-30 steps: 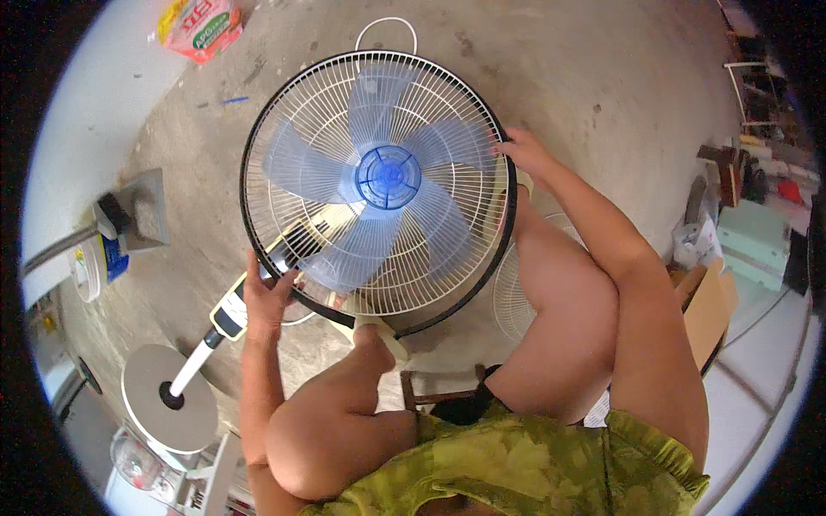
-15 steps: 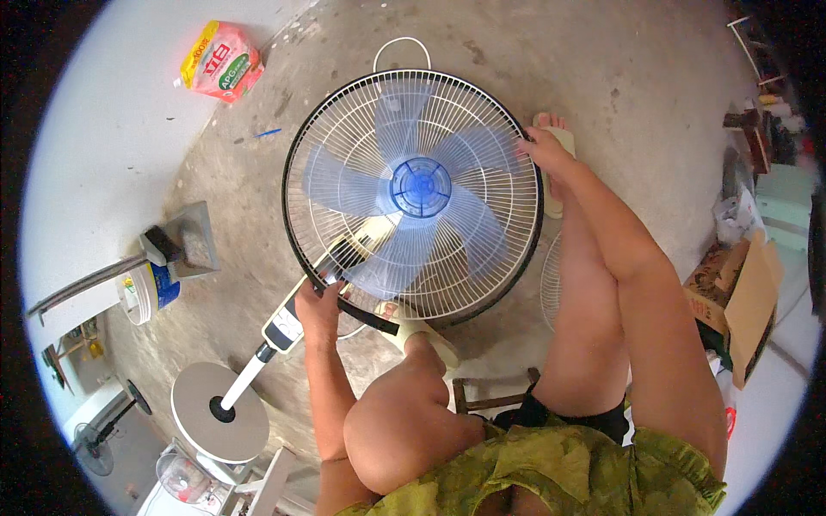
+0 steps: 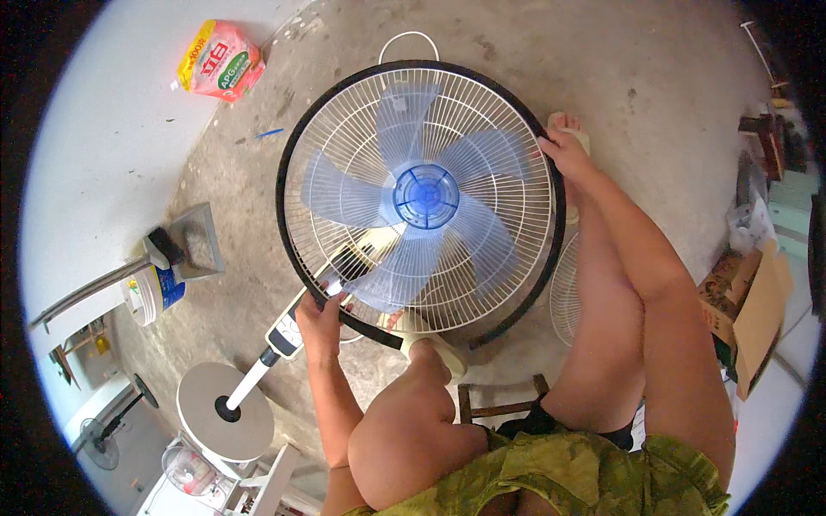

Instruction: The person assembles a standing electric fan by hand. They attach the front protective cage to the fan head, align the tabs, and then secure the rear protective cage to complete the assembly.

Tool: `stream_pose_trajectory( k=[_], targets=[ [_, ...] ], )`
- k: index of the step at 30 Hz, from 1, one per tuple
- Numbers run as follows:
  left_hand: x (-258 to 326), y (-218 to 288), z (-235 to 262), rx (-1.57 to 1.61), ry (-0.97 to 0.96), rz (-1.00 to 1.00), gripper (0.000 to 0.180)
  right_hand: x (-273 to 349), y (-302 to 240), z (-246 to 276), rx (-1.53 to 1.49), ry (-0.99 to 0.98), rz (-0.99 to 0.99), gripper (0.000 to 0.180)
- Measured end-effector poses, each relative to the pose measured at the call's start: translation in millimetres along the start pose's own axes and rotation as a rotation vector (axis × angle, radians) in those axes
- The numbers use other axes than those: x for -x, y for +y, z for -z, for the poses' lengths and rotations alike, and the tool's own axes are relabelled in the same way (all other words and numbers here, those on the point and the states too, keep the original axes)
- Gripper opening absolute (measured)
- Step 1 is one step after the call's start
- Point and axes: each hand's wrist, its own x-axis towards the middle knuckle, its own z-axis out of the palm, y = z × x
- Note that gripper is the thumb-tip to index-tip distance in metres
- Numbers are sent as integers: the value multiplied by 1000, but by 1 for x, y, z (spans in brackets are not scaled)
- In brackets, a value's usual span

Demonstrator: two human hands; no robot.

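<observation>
An electric fan with translucent blue blades [image 3: 426,198] behind a white wire guard [image 3: 495,303] lies before me. Its pale pole and control panel [image 3: 286,334] run to a round base [image 3: 202,413] at lower left. A black rim band [image 3: 286,236] circles the guard, with its two ends apart at the bottom. At the lower right the band stands off the guard's edge. My left hand [image 3: 320,322] is closed on the band at lower left, near one end. My right hand [image 3: 568,156] grips it at the upper right; its fingertips are partly hidden.
A second wire guard [image 3: 565,292] stands by my right leg. A pink detergent pouch [image 3: 225,62] lies at upper left, near a blue pen [image 3: 269,133]. A dustpan [image 3: 200,241] and white bucket [image 3: 148,297] are left. An open cardboard box [image 3: 757,314] sits right, a wooden stool [image 3: 499,408] below.
My right hand has moved a little right and outward. The black band has spread wider, and its right-hand end has come away from the guard at lower right.
</observation>
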Motion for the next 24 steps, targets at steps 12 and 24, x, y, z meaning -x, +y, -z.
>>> stream_pose_trajectory(
  k=[12, 24],
  targets=[
    [-3, -6, -1, 55, -19, -69, 30, -20, 24, -14, -324, 101, -54, 32],
    [-1, 2, 3, -33, -65, 17, 34, -11, -5, -12, 102, 193, 25, 37]
  ],
)
